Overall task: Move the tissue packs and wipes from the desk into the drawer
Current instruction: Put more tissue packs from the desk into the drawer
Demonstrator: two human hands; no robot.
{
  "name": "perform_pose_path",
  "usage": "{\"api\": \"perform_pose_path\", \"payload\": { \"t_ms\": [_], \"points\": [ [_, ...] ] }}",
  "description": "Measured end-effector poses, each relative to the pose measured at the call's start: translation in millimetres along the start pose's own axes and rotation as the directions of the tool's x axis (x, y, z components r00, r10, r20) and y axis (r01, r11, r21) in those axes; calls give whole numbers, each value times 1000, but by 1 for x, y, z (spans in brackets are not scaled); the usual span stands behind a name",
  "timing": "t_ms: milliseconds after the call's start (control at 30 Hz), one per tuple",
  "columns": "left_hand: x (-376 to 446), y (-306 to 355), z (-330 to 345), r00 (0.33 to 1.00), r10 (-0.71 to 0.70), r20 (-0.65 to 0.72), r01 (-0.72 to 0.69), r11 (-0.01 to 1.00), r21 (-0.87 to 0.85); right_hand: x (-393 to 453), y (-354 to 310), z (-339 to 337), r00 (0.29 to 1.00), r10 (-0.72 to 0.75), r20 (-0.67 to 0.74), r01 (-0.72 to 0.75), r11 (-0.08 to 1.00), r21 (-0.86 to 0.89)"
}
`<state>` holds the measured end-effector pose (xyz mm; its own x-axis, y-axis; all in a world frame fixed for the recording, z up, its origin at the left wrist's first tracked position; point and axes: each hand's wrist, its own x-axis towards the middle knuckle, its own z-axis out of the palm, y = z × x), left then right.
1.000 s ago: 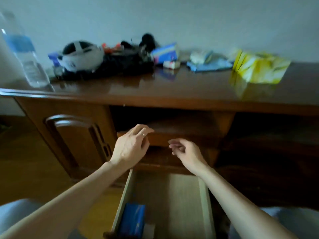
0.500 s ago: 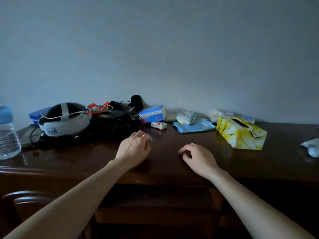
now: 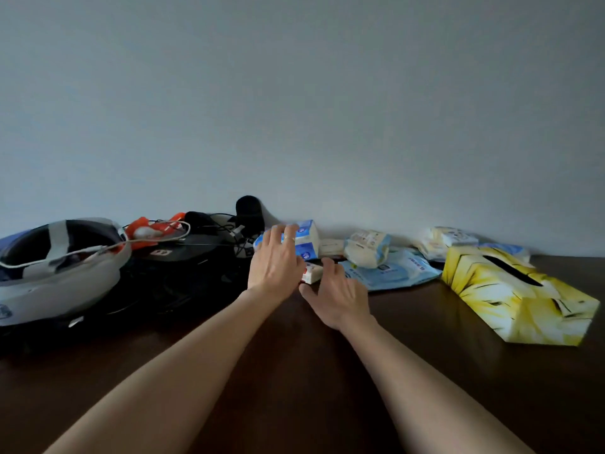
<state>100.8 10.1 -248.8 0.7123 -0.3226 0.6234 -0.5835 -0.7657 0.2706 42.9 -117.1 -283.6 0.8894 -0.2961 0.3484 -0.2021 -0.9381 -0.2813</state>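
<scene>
Plain grey-blue wall, dark wooden desk, dim light

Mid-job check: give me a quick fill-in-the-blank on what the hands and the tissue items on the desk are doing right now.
1. The left hand reaches over the blue and white tissue pack and wears a ____ on one finger.
2. The right hand is beside a small red and ____ pack.
3. The tissue box at the right is mostly ____.
4. The flat blue wipes pack lies on the ____.

Missing words: ring; white; yellow; desk
</scene>
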Motion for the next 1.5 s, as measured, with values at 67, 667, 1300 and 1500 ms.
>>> {"api": "perform_pose_path", "payload": {
  "t_ms": [67,667,1300,1500],
  "points": [
    [26,-6,17,999,-29,39,30,999,-33,17,-2,13,997,-16,-80,15,1000,-4],
    [74,-26,45,866,-407,288,449,888,-95,28,6,21,994,17,-105,-24,998,-61],
    [-160,60,-186,854,-306,421,490,202,-848,-200,-1,-92,979,197,47,-118,367,923],
    [-311,54,-198,815,-185,549,536,-117,-836,-321,-37,-77,967,135,-217,183,231,956]
  ]
}}
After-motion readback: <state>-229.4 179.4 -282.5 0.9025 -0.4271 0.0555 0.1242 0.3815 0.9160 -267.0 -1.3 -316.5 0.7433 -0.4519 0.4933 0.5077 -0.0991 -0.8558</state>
